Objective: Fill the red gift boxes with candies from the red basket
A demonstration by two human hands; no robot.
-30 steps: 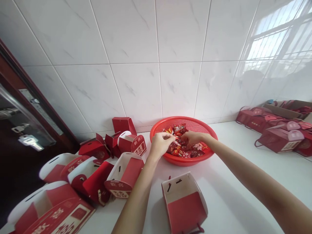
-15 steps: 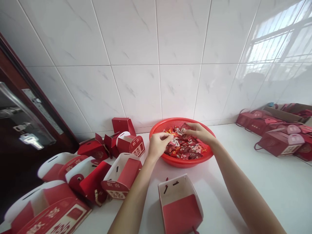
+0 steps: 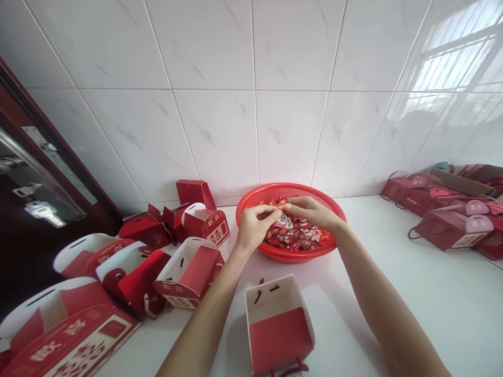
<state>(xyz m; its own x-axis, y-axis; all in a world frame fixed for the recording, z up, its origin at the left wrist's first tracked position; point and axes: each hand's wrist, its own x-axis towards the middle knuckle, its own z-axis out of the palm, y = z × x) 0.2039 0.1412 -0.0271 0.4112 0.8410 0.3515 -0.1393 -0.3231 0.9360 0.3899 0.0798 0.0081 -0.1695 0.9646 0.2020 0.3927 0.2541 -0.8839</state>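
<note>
A red plastic basket (image 3: 243, 201) holds a heap of wrapped candies (image 3: 294, 238) in red, dark red and orange wrappers. Over the heap, my left hand (image 3: 254, 226) has thumb and fingers pinched on a candy, of which little shows. My right hand (image 3: 314, 213) is closed beside it, fingertips nearly touching the left ones, at a small red and orange wrapped candy (image 3: 282, 206). On the near side of the basket stands an open red gift box (image 3: 280, 335) with a white inside and a red cord at its front.
Several open red and white gift boxes (image 3: 192, 272) crowd the left side, beside a dark door with keys (image 3: 45, 212). Closed red boxes (image 3: 451, 225) and a cardboard carton (image 3: 456, 183) sit at the right. A tiled wall (image 3: 220, 141) runs behind the white tabletop (image 3: 365, 262).
My hands have come closer together over the candies, the right one moving left toward the left one. The view has shifted slightly; the boxes and basket stay in place.
</note>
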